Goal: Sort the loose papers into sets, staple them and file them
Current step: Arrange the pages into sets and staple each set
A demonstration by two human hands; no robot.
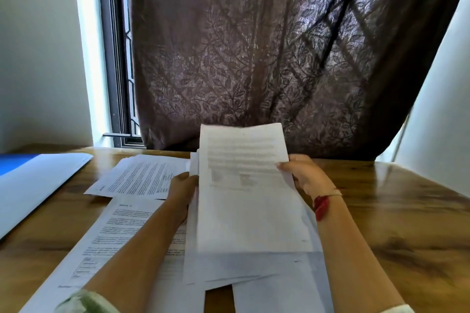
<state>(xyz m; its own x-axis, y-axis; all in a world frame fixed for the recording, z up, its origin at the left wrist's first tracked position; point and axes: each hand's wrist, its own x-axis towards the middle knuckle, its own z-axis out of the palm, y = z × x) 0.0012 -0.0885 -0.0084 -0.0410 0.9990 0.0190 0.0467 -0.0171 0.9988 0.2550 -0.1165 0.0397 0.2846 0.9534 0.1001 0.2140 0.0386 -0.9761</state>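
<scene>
You've got the stack [250, 201] gripped at both side edges, left hand [181, 192] and right hand [306, 176], held just above the counter [394, 211]. Looks like sorting: fan pages w/ your thumb, match headings vs. the sheets [142, 178] lying left, keep piles apart.
</scene>
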